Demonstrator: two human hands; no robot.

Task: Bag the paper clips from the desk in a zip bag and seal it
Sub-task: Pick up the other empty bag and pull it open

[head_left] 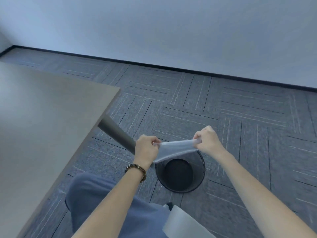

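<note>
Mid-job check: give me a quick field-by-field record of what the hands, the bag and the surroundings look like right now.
left hand: pinching the left end of the zip bag
right hand: pinching the right end of the zip bag
zip bag: clear, stretched between both hands, held in the air above the waste bin
bag contents: cannot tell
waste bin: dark, round, on the carpet, looks empty
desk: to the left, visible part bare
paper clips: none visible
bracelet: on the left wrist

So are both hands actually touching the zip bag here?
Touching. The head view shows the left hand pinching one end of the zip bag and the right hand pinching the other, stretched between them.
</note>
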